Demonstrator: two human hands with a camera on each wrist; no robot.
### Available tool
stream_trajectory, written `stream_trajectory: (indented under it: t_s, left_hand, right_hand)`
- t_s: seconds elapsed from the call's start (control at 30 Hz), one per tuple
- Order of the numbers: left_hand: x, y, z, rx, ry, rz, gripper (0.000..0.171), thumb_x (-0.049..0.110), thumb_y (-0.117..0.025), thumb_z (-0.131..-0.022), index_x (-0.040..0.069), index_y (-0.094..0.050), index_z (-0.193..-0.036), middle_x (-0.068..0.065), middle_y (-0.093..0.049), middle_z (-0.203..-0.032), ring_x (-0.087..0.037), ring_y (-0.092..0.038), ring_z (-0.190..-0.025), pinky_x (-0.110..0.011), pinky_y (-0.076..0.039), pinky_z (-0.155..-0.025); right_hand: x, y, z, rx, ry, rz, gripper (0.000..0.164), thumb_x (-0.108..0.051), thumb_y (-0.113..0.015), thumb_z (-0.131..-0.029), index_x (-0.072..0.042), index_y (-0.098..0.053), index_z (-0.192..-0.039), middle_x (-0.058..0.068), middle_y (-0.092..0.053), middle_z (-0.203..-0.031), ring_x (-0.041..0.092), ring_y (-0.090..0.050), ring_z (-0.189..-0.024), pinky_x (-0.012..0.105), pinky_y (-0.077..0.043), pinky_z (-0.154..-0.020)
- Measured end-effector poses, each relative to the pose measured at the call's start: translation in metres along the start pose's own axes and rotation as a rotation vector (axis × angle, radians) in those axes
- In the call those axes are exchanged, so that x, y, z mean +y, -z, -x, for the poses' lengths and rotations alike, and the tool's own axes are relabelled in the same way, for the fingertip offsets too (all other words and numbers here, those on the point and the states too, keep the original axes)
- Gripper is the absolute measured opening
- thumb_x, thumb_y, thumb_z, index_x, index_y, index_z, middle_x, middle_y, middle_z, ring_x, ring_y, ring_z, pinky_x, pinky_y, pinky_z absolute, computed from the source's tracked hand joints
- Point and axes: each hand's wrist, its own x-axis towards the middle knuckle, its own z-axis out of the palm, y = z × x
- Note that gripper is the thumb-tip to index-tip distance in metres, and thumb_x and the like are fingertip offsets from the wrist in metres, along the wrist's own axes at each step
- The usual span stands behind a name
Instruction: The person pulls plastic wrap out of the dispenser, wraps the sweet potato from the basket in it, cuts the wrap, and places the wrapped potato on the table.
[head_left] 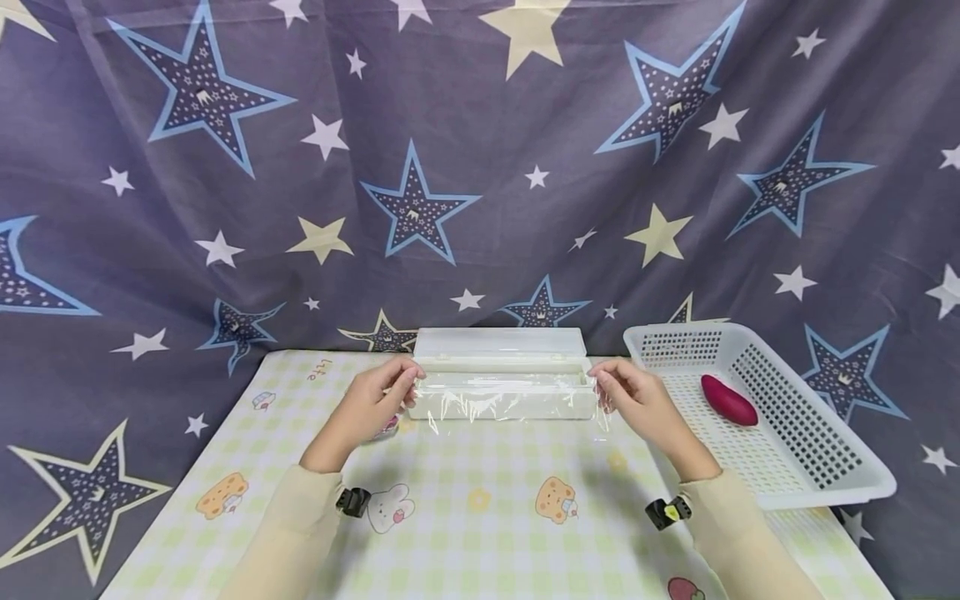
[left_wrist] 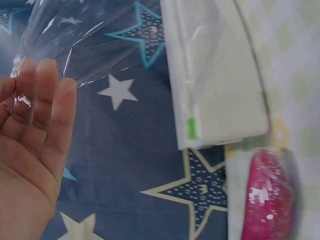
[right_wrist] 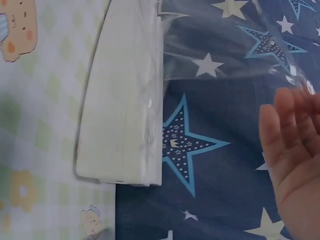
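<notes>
A white cling film dispenser box (head_left: 501,343) stands at the far side of the table with its lid raised. A sheet of clear cling film (head_left: 480,403) stretches across its front. My left hand (head_left: 375,400) pinches the film's left edge between thumb and fingers, and my right hand (head_left: 636,398) pinches the right edge. In both wrist views the film is drawn taut from the fingers towards the box. Beside the box's left end, partly hidden by my left hand in the head view, lies a film-wrapped purplish-red sweet potato (left_wrist: 268,195).
At the right, a white perforated plastic basket (head_left: 832,471) holds an unwrapped purplish-red sweet potato (head_left: 729,401). A checked tablecloth (head_left: 480,542) with cartoon animals covers the table. A dark star-patterned curtain (head_left: 525,233) hangs right behind it.
</notes>
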Motion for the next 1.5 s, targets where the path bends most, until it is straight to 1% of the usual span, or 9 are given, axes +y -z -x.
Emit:
stream_trajectory:
  t_s: [0.13, 0.3, 0.47, 0.6, 0.77, 0.9, 1.1, 1.37, 1.5]
  left_hand:
    - [-0.008, -0.004, 0.008, -0.020, 0.014, -0.010, 0.017, 0.028, -0.051, -0.107, 0.021, -0.066, -0.105, 0.004, -0.063, -0.077, -0.025, -0.064, -0.067, -0.029, -0.053, -0.051]
    - [-0.015, -0.009, 0.018, -0.058, 0.022, 0.001, 0.017, 0.027, -0.052, -0.107, 0.020, -0.067, -0.103, 0.004, -0.063, -0.077, -0.023, -0.065, -0.071, -0.030, -0.055, -0.060]
    - [-0.022, -0.013, 0.025, -0.052, 0.008, -0.014, 0.015, 0.027, -0.054, -0.106, 0.024, -0.068, -0.100, 0.007, -0.064, -0.078, -0.020, -0.066, -0.072, -0.029, -0.056, -0.062]
    - [-0.025, -0.014, 0.031, -0.065, 0.000, -0.032, 0.013, 0.026, -0.058, -0.104, 0.027, -0.069, -0.098, 0.007, -0.065, -0.080, -0.019, -0.065, -0.072, -0.029, -0.053, -0.060]
    - [-0.026, -0.018, 0.039, -0.140, -0.005, -0.046, 0.012, 0.026, -0.061, -0.102, 0.027, -0.072, -0.097, 0.004, -0.069, -0.086, -0.009, -0.063, -0.074, -0.028, -0.054, -0.064]
    - [-0.030, -0.023, 0.045, -0.201, -0.035, -0.040, 0.011, 0.023, -0.063, -0.101, 0.021, -0.074, -0.098, 0.007, -0.070, -0.087, -0.006, -0.064, -0.077, -0.028, -0.056, -0.068]
    - [-0.034, -0.031, 0.052, -0.324, -0.031, -0.002, 0.015, 0.017, -0.061, -0.101, 0.021, -0.075, -0.098, 0.012, -0.068, -0.086, -0.009, -0.062, -0.078, -0.028, -0.056, -0.069]
    - [-0.040, -0.042, 0.063, -0.455, 0.014, 0.055, 0.018, 0.017, -0.059, -0.102, 0.020, -0.076, -0.099, 0.002, -0.073, -0.096, -0.008, -0.065, -0.080, -0.028, -0.056, -0.073]
    - [-0.045, -0.046, 0.068, -0.510, 0.083, 0.076, 0.018, 0.017, -0.060, -0.101, 0.021, -0.077, -0.097, 0.008, -0.072, -0.097, -0.007, -0.063, -0.076, -0.027, -0.054, -0.072]
  right_hand:
    - [0.031, -0.001, 0.005, -0.062, -0.024, -0.002, 0.014, -0.003, -0.054, -0.103, -0.001, -0.068, -0.106, 0.009, -0.066, -0.081, 0.024, -0.063, -0.069, 0.029, -0.054, -0.062]
    - [0.039, -0.002, 0.012, -0.121, -0.061, 0.009, 0.015, 0.002, -0.052, -0.101, 0.001, -0.067, -0.105, 0.014, -0.068, -0.083, 0.029, -0.066, -0.075, 0.030, -0.056, -0.069]
    - [0.043, -0.001, 0.016, -0.123, -0.124, 0.008, 0.014, -0.005, -0.055, -0.103, -0.002, -0.069, -0.103, 0.006, -0.070, -0.087, 0.019, -0.067, -0.080, 0.028, -0.056, -0.074]
    - [0.044, 0.000, 0.020, -0.178, -0.111, -0.045, 0.014, -0.007, -0.057, -0.102, -0.003, -0.070, -0.098, 0.005, -0.069, -0.088, 0.019, -0.067, -0.082, 0.029, -0.056, -0.078]
    - [0.052, 0.000, 0.026, -0.348, -0.031, -0.101, 0.017, 0.001, -0.055, -0.100, -0.005, -0.068, -0.092, 0.013, -0.068, -0.086, 0.024, -0.066, -0.081, 0.032, -0.057, -0.078]
    - [0.056, -0.001, 0.032, -0.450, -0.051, -0.120, 0.018, 0.002, -0.053, -0.098, -0.007, -0.068, -0.091, 0.010, -0.068, -0.085, 0.022, -0.067, -0.082, 0.032, -0.056, -0.078]
    - [0.058, -0.010, 0.041, -0.523, -0.140, -0.127, 0.017, -0.001, -0.054, -0.098, -0.006, -0.068, -0.089, 0.005, -0.069, -0.084, 0.024, -0.067, -0.082, 0.033, -0.055, -0.077]
    - [0.063, -0.027, 0.055, -0.580, -0.196, -0.082, 0.016, -0.005, -0.058, -0.095, -0.011, -0.069, -0.085, 0.007, -0.070, -0.081, 0.024, -0.064, -0.076, 0.026, -0.050, -0.068]
    - [0.065, -0.031, 0.061, -0.609, -0.221, -0.086, 0.017, -0.005, -0.058, -0.094, -0.011, -0.069, -0.082, 0.005, -0.069, -0.077, 0.011, -0.054, -0.064, 0.021, -0.043, -0.059]
